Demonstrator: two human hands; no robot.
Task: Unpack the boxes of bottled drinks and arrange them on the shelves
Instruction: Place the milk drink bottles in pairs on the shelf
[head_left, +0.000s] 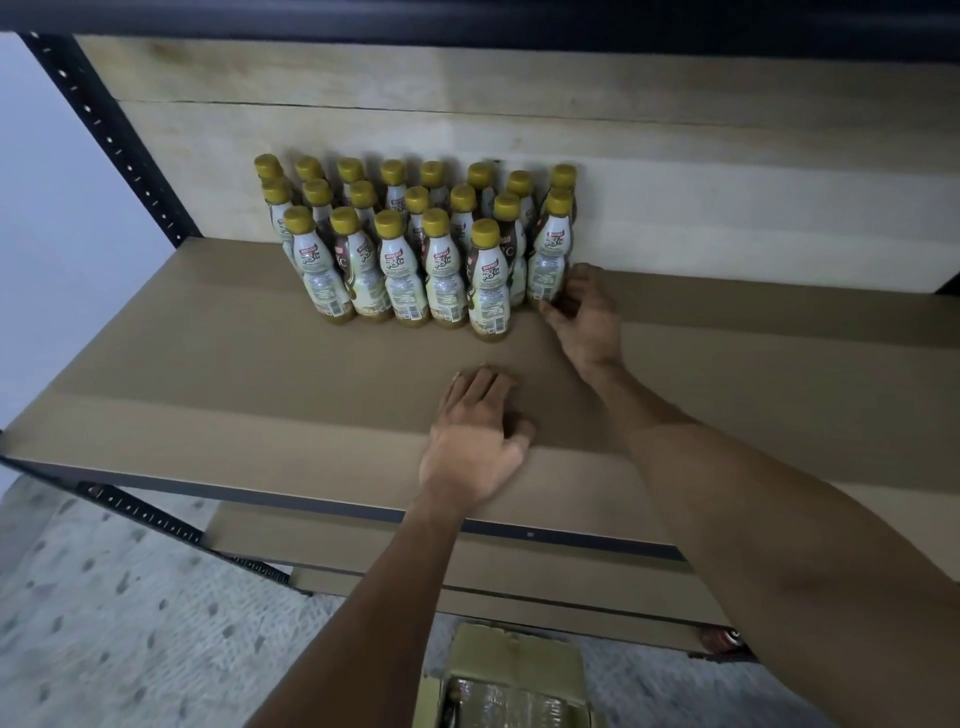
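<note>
Three bottle rows (415, 244) shelved; right hand (584, 317) grips the end bottle (550, 260), left hand (475, 431) lies flat on the shelf (208, 364); box (514, 670) apparently not yet emptied.

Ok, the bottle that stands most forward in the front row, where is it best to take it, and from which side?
Probably at the narrowed upper part just under the gold cap of that bottle, coming from the front: it stands upright, other bottles crowd its left and back, while the shelf before it is bare.
</note>
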